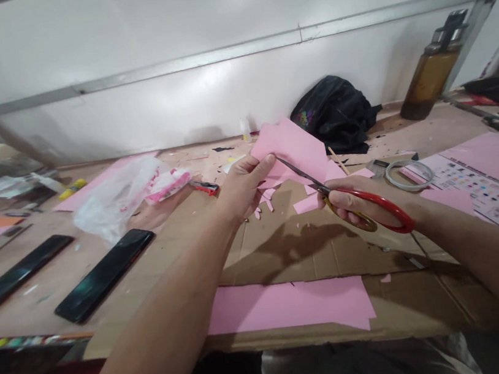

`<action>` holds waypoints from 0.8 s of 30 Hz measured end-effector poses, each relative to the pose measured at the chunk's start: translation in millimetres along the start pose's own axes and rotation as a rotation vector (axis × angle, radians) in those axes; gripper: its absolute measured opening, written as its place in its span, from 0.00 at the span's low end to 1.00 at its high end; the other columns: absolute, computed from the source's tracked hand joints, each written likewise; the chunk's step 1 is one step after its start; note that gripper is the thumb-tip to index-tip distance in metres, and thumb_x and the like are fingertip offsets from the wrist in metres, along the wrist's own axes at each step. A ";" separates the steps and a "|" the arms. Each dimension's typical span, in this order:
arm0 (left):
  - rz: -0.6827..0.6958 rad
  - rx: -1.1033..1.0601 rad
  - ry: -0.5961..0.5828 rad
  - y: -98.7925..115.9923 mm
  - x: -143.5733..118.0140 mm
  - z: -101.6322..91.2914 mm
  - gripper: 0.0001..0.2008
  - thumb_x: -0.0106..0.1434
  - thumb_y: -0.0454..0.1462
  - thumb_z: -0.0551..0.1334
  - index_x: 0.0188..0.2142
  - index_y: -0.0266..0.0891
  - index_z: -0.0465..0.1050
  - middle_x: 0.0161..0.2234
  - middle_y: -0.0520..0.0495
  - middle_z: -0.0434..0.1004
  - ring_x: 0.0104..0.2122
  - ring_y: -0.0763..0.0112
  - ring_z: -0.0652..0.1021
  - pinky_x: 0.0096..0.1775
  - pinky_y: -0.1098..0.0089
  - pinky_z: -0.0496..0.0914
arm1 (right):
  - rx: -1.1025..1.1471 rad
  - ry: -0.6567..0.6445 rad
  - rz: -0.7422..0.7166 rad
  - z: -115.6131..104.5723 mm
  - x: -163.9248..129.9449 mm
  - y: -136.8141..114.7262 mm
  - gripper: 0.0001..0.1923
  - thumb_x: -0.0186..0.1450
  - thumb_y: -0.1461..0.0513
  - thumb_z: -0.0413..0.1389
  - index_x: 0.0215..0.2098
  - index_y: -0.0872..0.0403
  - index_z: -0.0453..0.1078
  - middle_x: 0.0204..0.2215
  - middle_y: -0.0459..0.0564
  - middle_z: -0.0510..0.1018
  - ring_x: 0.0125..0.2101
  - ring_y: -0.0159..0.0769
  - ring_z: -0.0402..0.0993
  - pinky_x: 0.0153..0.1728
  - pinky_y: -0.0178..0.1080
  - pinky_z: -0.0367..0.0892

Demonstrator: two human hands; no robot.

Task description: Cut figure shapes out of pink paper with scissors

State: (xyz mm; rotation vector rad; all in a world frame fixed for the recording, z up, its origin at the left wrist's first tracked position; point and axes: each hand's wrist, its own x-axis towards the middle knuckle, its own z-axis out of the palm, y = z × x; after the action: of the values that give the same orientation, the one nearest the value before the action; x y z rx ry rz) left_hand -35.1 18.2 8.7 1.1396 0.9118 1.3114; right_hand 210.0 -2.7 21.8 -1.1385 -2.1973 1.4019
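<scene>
Scissors (354, 203) with red handles, gripped in the right hand (357, 206), blades parted and pointing up-left into a sheet of pink paper (290, 147). Left hand (246, 184) pinching the paper's left edge, thumb on top, holding the sheet tilted up just above the worktop (58, 282). Both hands closed, then: one on the scissors, one on the paper. Step in hand, by the look of it: mid-cut, blade tips already at the paper near the left thumb. Next move likely calls for closing the blades steadily while keeping the sheet taut and the thumb clear of the cutting line. Small pink scraps (265, 200) scattered below on flattened cardboard (295, 248), with a larger pink sheet (289, 305) lying at the near edge. To the left, two dark phones (104, 275) flat on the worktop and a crumpled clear plastic bag (112, 200). To the right, a ring of tape (410, 175) beside a printed pink sheet (495, 189). Behind, a black bag (334, 113) against the white wall, and an amber bottle (435, 71).
</scene>
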 end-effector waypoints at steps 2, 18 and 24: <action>0.003 0.008 0.005 -0.1 0.2 -0.5 0.18 0.50 0.48 0.77 0.27 0.37 0.78 0.22 0.51 0.76 0.20 0.75 0.74 0.22 0.73 0.69 | 0.006 0.002 0.005 0.1 0.5 -0.1 0.29 0.65 0.35 0.50 0.36 0.53 0.63 0.23 0.43 0.65 0.20 0.29 0.61 0.19 0.34 0.57; 0.001 -0.016 0.000 1.4 0.1 2.0 0.17 0.51 0.47 0.77 0.25 0.37 0.76 0.21 0.52 0.74 0.20 0.77 0.73 0.23 0.74 0.71 | -0.014 0.019 -0.031 -0.8 0.7 0.3 0.29 0.66 0.36 0.50 0.35 0.53 0.65 0.22 0.42 0.64 0.20 0.29 0.59 0.19 0.34 0.56; -0.040 0.016 -0.057 1.0 -2.8 2.9 0.19 0.51 0.50 0.75 0.25 0.38 0.74 0.19 0.52 0.72 0.14 0.77 0.70 0.14 0.73 0.65 | -0.071 0.027 -0.035 0.7 0.4 0.0 0.27 0.70 0.39 0.46 0.31 0.52 0.62 0.22 0.44 0.66 0.20 0.30 0.62 0.22 0.37 0.59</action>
State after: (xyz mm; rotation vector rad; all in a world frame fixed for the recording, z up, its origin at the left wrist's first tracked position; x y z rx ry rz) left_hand -32.8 15.0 10.1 1.1600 0.9004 1.2352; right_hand 209.3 -2.9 21.4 -1.1307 -2.2538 1.2964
